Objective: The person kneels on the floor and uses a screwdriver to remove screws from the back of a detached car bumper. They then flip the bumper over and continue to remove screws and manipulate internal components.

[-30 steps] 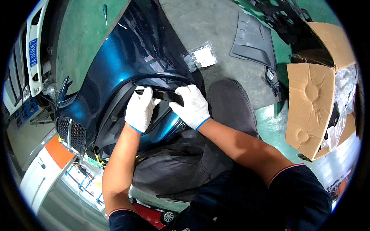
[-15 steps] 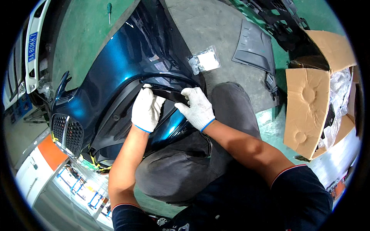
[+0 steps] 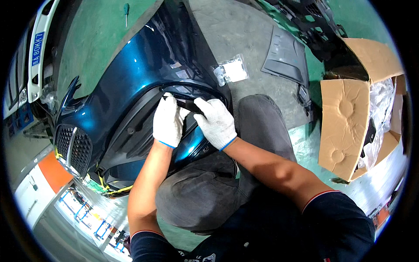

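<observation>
Pictured left of centre: a dark-blue car bumper (image 3: 126,72), black-lined recess (image 3: 131,131) facing the camera. Off to the right, an opened cardboard box (image 3: 342,131), clear plastic wrap (image 3: 380,118) bulging inside; nearer, a grey plastic panel (image 3: 286,54) lying flat. At the recess, the white-gloved left hand (image 3: 169,122), fingers partly curled, and the right hand (image 3: 217,123), thumb and forefinger bent and parted; firmness of either grip impossible to tell. Beyond the right hand, a clear bag (image 3: 233,70) just beside the bumper. Smallest, between the hands, a black strip (image 3: 188,105) under the recess's blue rim (image 3: 187,89). Possible from here: scuffed paint, through a slip of the strip against the glossy rim; a bent strip, through uneven pressure from the two hands.
</observation>
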Available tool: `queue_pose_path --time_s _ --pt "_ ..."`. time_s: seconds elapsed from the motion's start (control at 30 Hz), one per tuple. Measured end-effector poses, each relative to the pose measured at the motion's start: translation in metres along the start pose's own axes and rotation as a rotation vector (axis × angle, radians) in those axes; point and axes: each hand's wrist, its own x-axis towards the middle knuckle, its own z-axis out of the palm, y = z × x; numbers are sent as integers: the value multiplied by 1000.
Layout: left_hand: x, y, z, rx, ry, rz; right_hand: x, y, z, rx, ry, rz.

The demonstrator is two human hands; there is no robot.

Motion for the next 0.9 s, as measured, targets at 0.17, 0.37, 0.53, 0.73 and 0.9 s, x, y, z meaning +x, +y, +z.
queue_pose_path --time_s 0.17,0.37,0.53,0.73,0.9 --pt "0 -2 7 -108 29 3 6 -2 7 -6 13 -18" --pt "1 1 11 -188 -85 14 7 0 12 28 32 -37" --pt "2 0 7 -156 -150 7 5 2 16 45 44 -64" --pt "2 4 18 -172 -112 -10 0 6 17 -9 52 -80" --pt "4 -1 12 -233 -129 20 -3 2 18 -15 30 -26"
